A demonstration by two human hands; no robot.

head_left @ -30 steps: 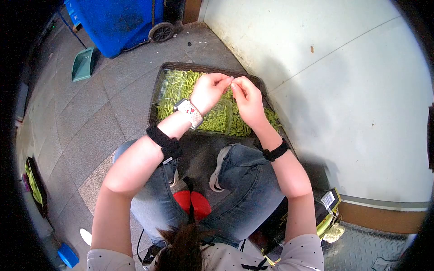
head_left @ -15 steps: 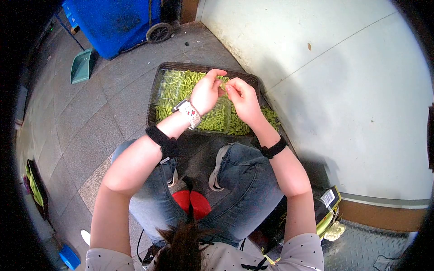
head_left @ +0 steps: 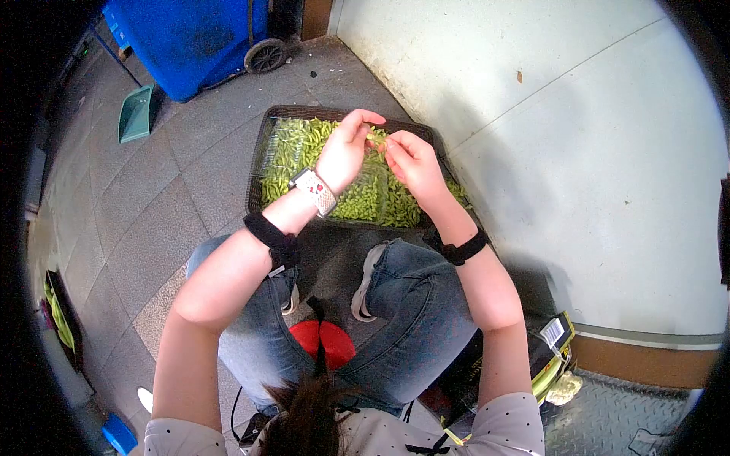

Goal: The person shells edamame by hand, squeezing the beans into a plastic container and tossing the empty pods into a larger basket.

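A green bean pod [head_left: 376,139] sits between my two hands, above a dark basket [head_left: 257,182]. The thumb and fingers of my right hand [head_left: 416,166] pinch its right end. My left hand [head_left: 344,152] curls its fingers at the pod's other end, partly hidden by the back of the hand. Below, many green pods [head_left: 315,134] fill the basket. A clear plastic container [head_left: 383,194] of shelled green beans [head_left: 355,204] lies among them, under my wrists. Another clear plastic container [head_left: 285,144] rests on the pods at the left.
A white wall panel [head_left: 563,152] rises close by on the right. A blue wheeled bin [head_left: 194,45] and a green dustpan [head_left: 137,114] are at the upper left. My knees flank a red seat [head_left: 334,346]. A black box [head_left: 471,372] stands at lower right.
Both hands stay over the basket. My right hand has turned and shifted slightly, and more of the pod now shows between my fingers.
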